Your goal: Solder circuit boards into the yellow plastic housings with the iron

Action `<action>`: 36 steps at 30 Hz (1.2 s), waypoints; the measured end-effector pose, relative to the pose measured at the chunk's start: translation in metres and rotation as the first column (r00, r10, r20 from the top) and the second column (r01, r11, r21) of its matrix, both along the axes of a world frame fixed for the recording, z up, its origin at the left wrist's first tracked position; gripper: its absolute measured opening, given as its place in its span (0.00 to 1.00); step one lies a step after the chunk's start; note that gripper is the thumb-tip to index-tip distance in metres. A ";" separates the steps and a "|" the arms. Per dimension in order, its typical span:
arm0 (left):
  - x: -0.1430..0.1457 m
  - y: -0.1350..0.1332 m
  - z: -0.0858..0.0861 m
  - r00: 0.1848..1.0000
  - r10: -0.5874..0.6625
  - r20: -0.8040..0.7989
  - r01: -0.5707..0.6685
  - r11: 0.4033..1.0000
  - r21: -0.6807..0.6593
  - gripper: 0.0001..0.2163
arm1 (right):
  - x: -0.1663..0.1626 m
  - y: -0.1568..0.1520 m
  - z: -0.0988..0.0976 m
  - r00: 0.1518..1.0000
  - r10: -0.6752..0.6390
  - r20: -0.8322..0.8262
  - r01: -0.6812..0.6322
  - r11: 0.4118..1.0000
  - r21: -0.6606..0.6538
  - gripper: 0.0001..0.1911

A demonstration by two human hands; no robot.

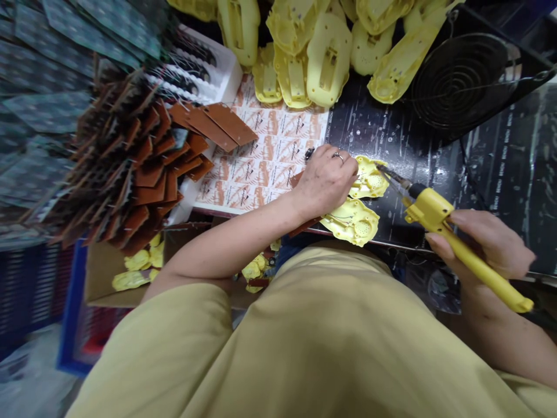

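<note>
"How is the grip?"

"The right hand (489,241) is wrapped round the iron (437,210), fingers well back from the metal tip (394,176). I'd hold it lightly there and steer from the wrist."

"And the left hand (326,180)?"

"It lies over the left side of the upper shell (369,177). Its fingertips are hidden, so I can't tell whether they pinch anything. It should steady the shell without straying toward the tip."

"Where is the tip?"

"At the upper shell's far right rim. Contact should be brief, I think; plastic would likely mark if heat lingers."

"What else is close?"

"The lower shell (359,223) lies just beside, nearer the body, at the edge of the dark table (430,159). The fan (456,81) stands beyond, to the right."
</note>
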State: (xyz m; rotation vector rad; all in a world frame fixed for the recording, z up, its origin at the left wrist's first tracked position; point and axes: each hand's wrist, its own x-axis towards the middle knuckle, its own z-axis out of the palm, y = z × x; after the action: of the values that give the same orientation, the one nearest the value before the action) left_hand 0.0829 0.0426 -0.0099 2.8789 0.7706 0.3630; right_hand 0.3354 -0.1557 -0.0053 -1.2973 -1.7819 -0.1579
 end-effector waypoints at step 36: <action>-0.006 0.001 0.005 0.994 0.054 0.095 -0.036 0.982 -0.185 0.10 | -0.012 -0.001 -0.024 0.947 -0.139 -0.290 0.163 0.985 0.062 0.13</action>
State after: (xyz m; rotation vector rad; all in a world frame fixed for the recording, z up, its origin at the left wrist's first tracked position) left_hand 0.0769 0.0435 -0.0053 2.6552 0.8082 0.4147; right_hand 0.3239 -0.1562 -0.0296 -1.3233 -1.4186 -0.1238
